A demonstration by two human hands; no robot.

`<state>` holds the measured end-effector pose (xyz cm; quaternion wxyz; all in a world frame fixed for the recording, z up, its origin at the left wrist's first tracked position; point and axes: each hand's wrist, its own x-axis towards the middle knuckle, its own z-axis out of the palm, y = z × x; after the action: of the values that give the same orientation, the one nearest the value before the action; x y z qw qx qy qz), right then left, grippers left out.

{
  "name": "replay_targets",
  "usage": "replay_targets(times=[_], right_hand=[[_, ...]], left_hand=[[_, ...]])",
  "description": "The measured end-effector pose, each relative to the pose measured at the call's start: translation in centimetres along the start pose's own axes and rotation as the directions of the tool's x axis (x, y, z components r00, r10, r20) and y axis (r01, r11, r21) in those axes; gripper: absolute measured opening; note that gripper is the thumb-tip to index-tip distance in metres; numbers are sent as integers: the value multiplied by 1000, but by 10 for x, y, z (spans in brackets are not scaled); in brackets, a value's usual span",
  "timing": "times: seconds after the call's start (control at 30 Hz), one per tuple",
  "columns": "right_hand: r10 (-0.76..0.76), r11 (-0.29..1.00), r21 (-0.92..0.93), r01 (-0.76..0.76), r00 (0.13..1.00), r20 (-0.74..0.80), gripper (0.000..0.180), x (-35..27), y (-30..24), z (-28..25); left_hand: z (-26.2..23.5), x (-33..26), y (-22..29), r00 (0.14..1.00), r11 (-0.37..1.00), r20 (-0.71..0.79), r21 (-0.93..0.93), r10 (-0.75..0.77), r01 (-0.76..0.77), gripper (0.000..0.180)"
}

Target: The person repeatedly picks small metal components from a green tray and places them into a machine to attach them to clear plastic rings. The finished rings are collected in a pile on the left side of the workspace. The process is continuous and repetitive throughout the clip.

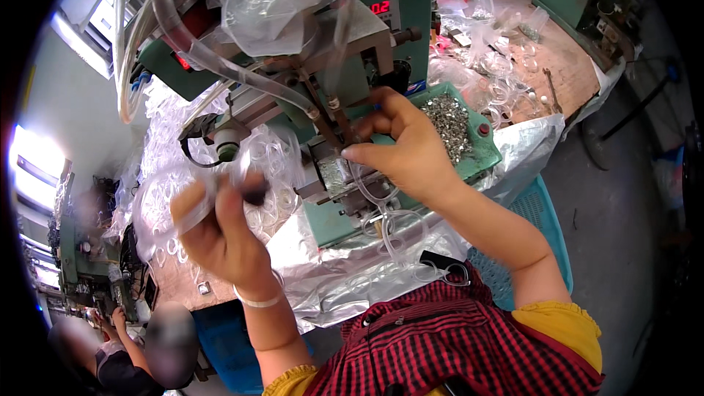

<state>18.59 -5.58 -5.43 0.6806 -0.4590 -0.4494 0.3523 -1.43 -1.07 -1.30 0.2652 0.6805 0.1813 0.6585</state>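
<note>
My left hand (224,238), slightly blurred, is closed around a clear plastic tube loop (158,202) left of the machine. A dark blurred spot shows by its fingertips; I cannot make it out. My right hand (411,150) reaches into the front of a green bench machine (330,224). Its thumb and fingers pinch beside the narrow metal press parts (334,121). A clear plastic tube (370,187) hangs in a curve just below the thumb, its upper end hidden by the fingers. More clear loops (403,235) dangle at the machine's front edge.
A green tray of small metal pieces (447,125) sits right of the machine. Many clear tube loops (275,169) pile up behind my left hand. Thick clear hoses (220,66) arch overhead. A blue basket (543,227) stands below at right. Another person (121,359) sits at lower left.
</note>
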Motion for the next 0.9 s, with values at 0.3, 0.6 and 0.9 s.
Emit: replay_targets(times=[0.3,0.6,0.9], right_hand=[[-281,694,-671,261,956,81,28,-16,14,-50],[-362,338,-933,121,932,-10,15,-24,75,-114],[-374,430,-887,166,928,-7,17,3,67,-102]], left_hand=[[21,-42,32,201,143,714,-141,-670,980,31],[53,-47,16,90,-33,646,-176,-758,984,38],[-11,-97,19,401,475,562,-17,-723,880,22]])
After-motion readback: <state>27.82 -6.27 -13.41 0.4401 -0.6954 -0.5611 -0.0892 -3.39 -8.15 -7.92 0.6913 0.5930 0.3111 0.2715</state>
